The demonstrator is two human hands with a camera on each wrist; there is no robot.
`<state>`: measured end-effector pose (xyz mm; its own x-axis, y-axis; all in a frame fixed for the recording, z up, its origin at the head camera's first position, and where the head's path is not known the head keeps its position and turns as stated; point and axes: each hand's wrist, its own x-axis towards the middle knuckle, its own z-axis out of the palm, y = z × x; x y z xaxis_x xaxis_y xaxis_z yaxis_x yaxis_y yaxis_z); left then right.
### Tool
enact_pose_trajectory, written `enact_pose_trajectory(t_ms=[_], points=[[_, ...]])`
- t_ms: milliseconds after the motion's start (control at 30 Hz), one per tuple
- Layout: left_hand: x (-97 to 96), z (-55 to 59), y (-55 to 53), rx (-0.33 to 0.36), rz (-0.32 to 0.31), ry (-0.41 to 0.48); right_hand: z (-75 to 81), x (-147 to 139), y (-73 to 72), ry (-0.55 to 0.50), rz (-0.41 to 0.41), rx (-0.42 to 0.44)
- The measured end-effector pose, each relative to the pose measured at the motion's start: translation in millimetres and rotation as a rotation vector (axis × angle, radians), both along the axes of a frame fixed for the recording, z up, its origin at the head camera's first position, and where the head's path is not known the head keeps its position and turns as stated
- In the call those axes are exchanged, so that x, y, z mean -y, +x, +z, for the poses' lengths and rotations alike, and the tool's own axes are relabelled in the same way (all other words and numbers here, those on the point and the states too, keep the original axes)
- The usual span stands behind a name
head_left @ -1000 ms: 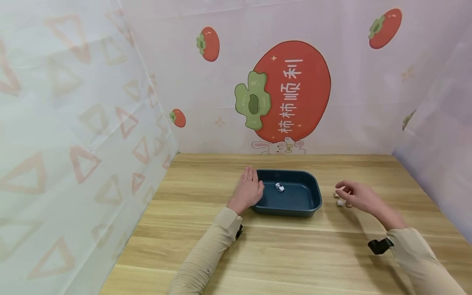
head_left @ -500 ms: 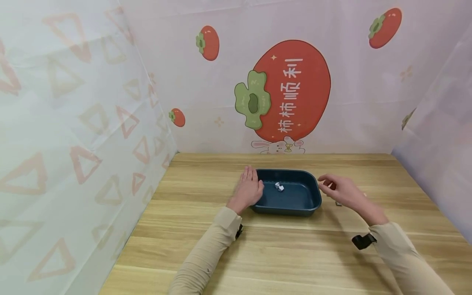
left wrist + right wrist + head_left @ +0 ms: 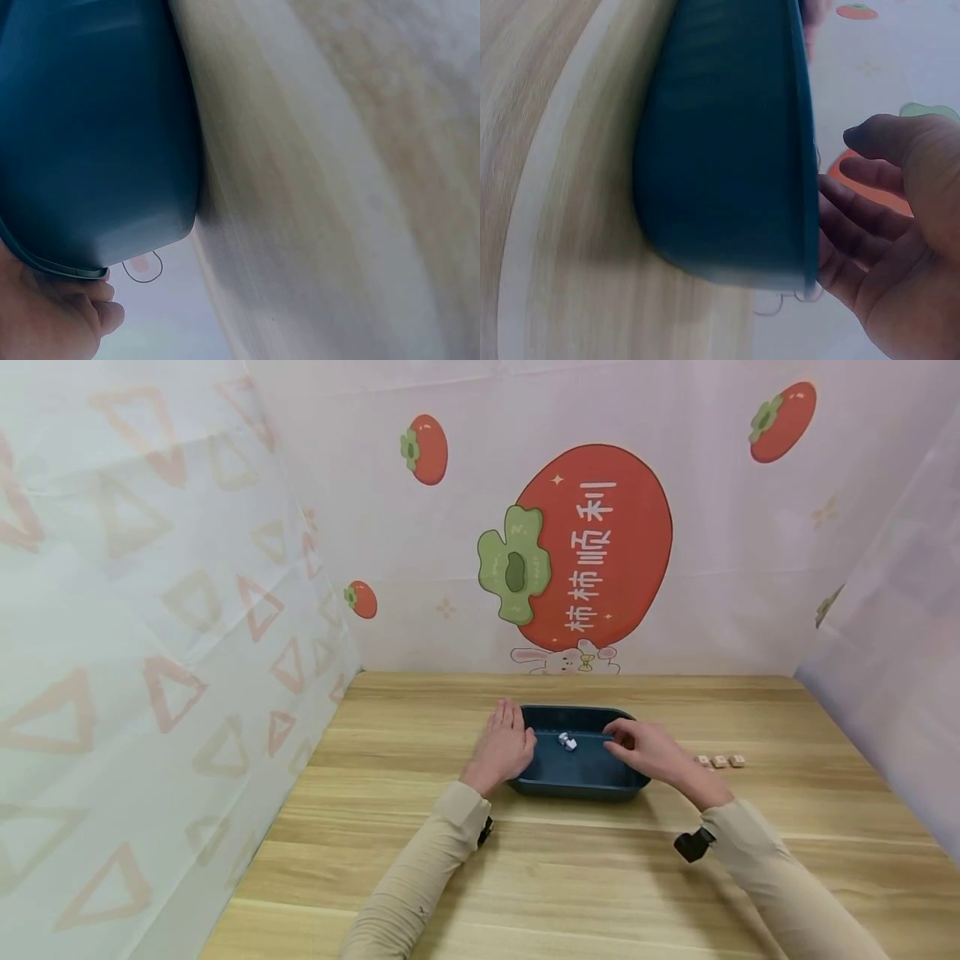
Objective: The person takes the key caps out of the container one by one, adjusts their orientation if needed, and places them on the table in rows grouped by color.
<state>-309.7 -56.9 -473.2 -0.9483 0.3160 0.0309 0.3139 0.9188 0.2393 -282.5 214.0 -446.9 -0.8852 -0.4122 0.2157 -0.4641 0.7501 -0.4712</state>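
Note:
A dark blue rectangular tray (image 3: pixel 577 792) stands on the wooden table. Inside it, near the back, lie two small whitish cubes (image 3: pixel 567 742). My left hand (image 3: pixel 507 745) grips the tray's left end, its thumb on the inner side of the rim; the left wrist view has the fingers (image 3: pixel 94 311) bent at the rim's corner. My right hand (image 3: pixel 647 750) hovers over the tray's right end, fingers loosely bent and thumb apart from the index finger. In the right wrist view some of its fingertips are hidden behind the tray wall, and no cube shows between thumb and index finger.
Several small pale cubes with marks on top (image 3: pixel 720 761) stand in a row on the table right of the tray, partly behind my right wrist. Printed cloth (image 3: pixel 450 535) stands behind the table, with more cloth at both sides.
My right hand has moved left from the small cubes, past the tray's right rim, to above the tray. The row of cubes has come into view. My left hand and the tray have stayed put.

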Motion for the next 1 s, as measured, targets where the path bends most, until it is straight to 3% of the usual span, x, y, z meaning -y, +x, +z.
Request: enact_pose_trajectory(t_ms=[167,400,667,1000], points=[[0.3,-3.2,-3.3,-0.003,0.005,-0.007,-5.0,10.9,-6.8,0.025,-0.01,0.065],[-0.2,-1.7,-2.4,-0.012,0.004,0.004,-15.3,23.7,-16.6,0.061,-0.005,0.048],[-0.3,-0.8,-3.7,-0.012,0.001,0.019,-22.6,41.2,-29.1,0.076,-0.04,0.114],[0.2,-2.4,-4.4,-0.015,-0.005,0.011,-26.4,59.9,-30.6,0.073,-0.119,0.209]])
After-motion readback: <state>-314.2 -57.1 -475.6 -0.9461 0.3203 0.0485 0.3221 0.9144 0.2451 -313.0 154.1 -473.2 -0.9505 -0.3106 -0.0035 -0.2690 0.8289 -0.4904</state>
